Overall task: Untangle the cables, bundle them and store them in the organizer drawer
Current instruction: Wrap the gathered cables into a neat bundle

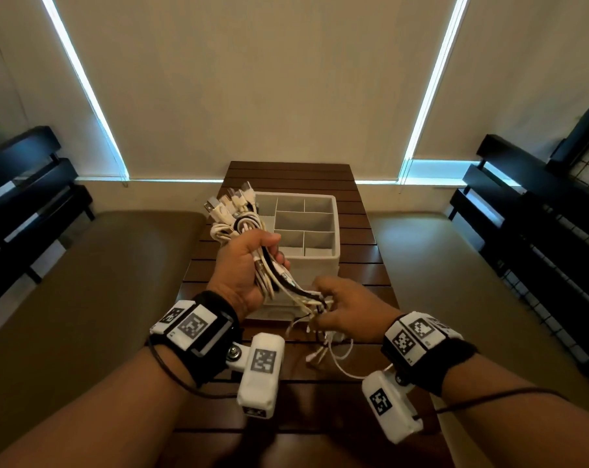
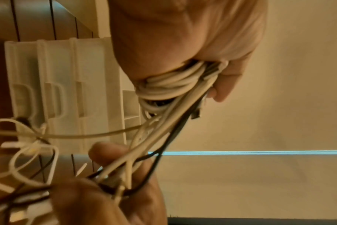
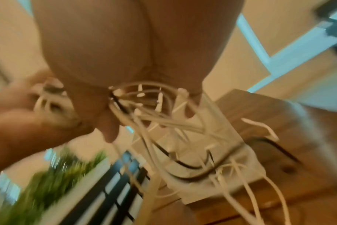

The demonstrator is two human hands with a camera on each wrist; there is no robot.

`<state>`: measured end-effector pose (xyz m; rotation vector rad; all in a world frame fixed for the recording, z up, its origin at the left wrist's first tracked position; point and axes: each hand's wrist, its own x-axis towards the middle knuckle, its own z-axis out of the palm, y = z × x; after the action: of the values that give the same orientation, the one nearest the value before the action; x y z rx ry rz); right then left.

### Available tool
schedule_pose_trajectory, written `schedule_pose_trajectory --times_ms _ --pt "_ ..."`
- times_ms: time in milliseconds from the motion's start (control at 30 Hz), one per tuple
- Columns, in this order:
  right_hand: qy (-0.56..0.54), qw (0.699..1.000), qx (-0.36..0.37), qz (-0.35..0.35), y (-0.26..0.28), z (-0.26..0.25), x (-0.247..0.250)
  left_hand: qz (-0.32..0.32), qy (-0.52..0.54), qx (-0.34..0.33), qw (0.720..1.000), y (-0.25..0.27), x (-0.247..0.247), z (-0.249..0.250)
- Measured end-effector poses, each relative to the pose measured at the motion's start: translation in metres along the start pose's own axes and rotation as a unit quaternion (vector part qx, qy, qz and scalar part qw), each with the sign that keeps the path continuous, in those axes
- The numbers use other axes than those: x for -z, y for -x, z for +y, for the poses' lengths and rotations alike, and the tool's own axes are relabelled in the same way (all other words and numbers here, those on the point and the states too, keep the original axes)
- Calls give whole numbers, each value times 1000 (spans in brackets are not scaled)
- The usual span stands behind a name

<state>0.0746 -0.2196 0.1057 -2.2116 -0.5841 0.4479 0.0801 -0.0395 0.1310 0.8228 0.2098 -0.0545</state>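
Note:
A thick bunch of white and black cables (image 1: 239,224) stands up out of my left hand (image 1: 249,265), which grips it round the middle above the table; plug ends fan out at the top. In the left wrist view the coiled cables (image 2: 167,85) sit under my curled fingers. The loose lower ends (image 1: 316,298) run down to my right hand (image 1: 340,309), which pinches them just in front of the white organizer (image 1: 330,261). The right wrist view is blurred, showing cable ends (image 3: 156,106) under the palm. The organizer's top compartments look bare.
The organizer stands mid-way along a narrow dark slatted wooden table (image 1: 286,173). Olive cushioned seats (image 1: 100,282) flank the table on both sides. Black benches (image 1: 26,170) stand against the left and right walls. Loose cable tails (image 1: 333,359) lie on the table below my right hand.

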Motion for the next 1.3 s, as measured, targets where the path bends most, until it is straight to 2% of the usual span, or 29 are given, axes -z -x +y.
schedule_pose_trajectory --times_ms 67,167,267,300,400,433,533,567,600,667,700,767,867,933,967,1033,1100,1133,1200,1233,1300 --pt "-115 993 1 32 4 9 3 28 -12 -13 999 -7 5 4" --pt "-165 984 14 62 7 15 3 50 -11 -20 999 -13 9 9" --pt "-224 968 -24 108 5 22 -3 59 -9 -27 998 -16 11 14" --pt "-258 956 -47 129 5 25 -3 61 -8 -30 998 -17 12 16" --pt "-387 896 -125 181 3 32 -1 73 6 -43 996 -20 18 25" --pt "-385 894 -131 187 3 33 -1 83 10 -49 995 -21 20 27" --pt "-202 958 -62 195 3 30 0 114 13 -53 992 -23 26 26" --pt "-156 970 -33 184 3 25 -1 119 12 -51 992 -23 26 24" --pt "-148 976 -8 159 3 19 -2 120 13 -48 991 -23 26 21" --pt "-189 980 28 60 4 6 -6 120 27 -47 991 -22 23 18" --pt "-162 986 37 9 2 2 -7 119 37 -49 991 -22 21 19" --pt "0 998 31 -49 1 7 -7 113 49 -58 991 -23 20 26" --pt "235 972 18 8 -2 27 -1 108 47 -69 991 -21 24 38" --pt "284 959 -9 13 -3 34 -1 112 46 -71 990 -19 28 39" --pt "242 970 -14 5 -2 34 -3 112 47 -67 990 -18 29 38" --pt "59 998 -19 3 2 26 -4 110 48 -57 991 -16 31 36" --pt "-118 990 -8 77 4 18 1 105 46 -49 992 -15 33 35" --pt "-149 981 -5 128 3 14 3 105 47 -47 992 -15 34 34" --pt "-60 983 4 176 0 12 5 110 54 -50 991 -17 33 29" --pt "40 984 17 172 -1 8 0 114 56 -52 990 -18 31 26" --pt "217 962 47 156 -6 -5 -16 121 56 -56 989 -20 25 21"
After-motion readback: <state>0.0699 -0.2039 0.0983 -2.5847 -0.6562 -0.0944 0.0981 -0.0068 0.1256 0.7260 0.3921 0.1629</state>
